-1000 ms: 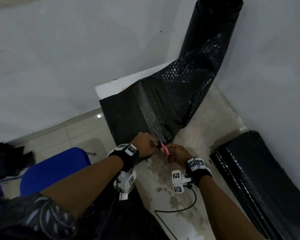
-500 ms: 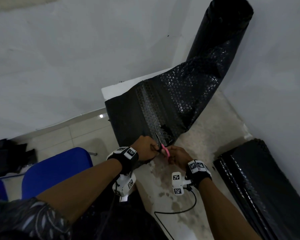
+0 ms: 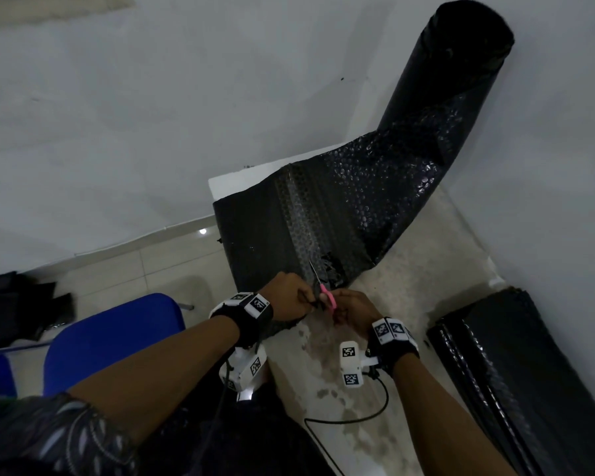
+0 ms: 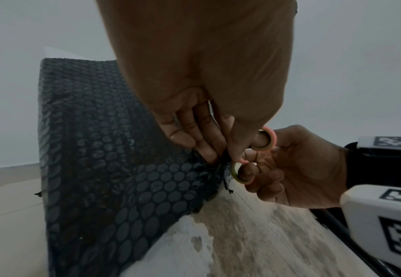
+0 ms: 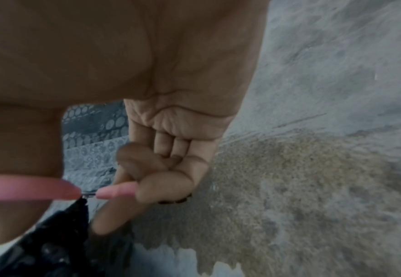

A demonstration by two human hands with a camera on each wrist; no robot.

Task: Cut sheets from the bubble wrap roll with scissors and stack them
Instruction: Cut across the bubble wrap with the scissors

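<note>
Black bubble wrap sheet (image 3: 310, 228) trails from the upright roll (image 3: 461, 80) across the worn table (image 3: 426, 276); left hand (image 3: 289, 297) pinches its near edge taut so right hand (image 3: 354, 310), fingers through pink-handled scissors (image 3: 323, 293), can cut.

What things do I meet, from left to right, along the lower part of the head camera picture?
Blue chair → left hand gripping the edge of the bubble wrap sheet → pink scissors → right hand holding the scissors → stack of cut black sheets by the wall.
</note>
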